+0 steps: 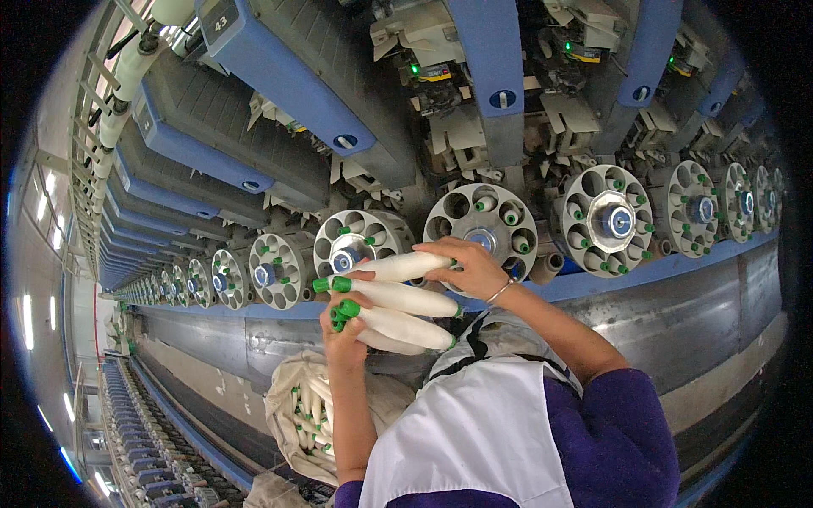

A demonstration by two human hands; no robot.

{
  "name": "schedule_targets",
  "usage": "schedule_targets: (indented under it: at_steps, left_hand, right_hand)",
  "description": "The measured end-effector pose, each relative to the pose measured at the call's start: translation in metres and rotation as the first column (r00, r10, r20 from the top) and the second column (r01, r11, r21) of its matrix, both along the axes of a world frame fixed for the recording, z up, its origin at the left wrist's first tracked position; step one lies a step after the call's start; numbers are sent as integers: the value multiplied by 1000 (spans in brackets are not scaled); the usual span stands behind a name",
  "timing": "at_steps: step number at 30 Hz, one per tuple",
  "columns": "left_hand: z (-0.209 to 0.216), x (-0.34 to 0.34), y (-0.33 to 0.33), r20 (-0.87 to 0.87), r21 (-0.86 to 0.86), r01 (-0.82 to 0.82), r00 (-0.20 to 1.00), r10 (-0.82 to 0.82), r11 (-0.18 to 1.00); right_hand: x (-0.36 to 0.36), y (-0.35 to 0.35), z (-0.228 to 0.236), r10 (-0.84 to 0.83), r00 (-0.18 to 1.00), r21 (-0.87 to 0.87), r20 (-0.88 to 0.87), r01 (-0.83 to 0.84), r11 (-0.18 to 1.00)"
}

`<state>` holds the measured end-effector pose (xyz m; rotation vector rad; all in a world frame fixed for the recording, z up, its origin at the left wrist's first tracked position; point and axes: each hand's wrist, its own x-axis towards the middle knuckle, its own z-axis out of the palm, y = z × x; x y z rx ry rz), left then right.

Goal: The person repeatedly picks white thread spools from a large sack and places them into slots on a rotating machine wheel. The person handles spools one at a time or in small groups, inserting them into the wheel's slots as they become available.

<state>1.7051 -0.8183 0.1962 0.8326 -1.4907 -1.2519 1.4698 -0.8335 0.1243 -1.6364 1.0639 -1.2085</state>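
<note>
Several white yarn bobbins (pixel 406 298) with green ends are bunched in my left hand (pixel 343 337), its fingers closed round their green ends. The bobbins point to the right, fanned one above another. My right hand (pixel 474 269) pinches the right end of the uppermost bobbin (pixel 396 267), which lies across the top of the bunch. Just beyond my right hand is a round grey magazine (pixel 461 227) with a ring of round pockets. Some of its pockets hold bobbins, while others on its left look vacant; my hand and the bobbins cover its lower part.
More magazines, such as one to the right (pixel 603 173), line the blue rail (pixel 576 288). Blue-and-grey machine heads (pixel 288 76) overhang them. Below my left forearm, a cloth sack (pixel 278 398) holds many bobbins. Another machine row (pixel 152 449) runs along the lower left.
</note>
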Motion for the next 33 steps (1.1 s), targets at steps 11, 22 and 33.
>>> schedule_targets:
  at_steps: [11, 22, 33]
  left_hand:
    - [3, 18, 10, -176, 13, -169, 970, 169, 986]
    - [10, 1, 8, -9, -83, 47, 999, -48, 995]
    - [10, -21, 6, 122, -140, 28, 993, -11, 990]
  right_hand:
    - [-27, -1, -5, -49, 988, 46, 148, 43, 998]
    - [-31, -5, -22, 241, 933, 406, 267, -336, 850]
    - [-20, -2, -4, 9, 999, 9, 45, -9, 1000]
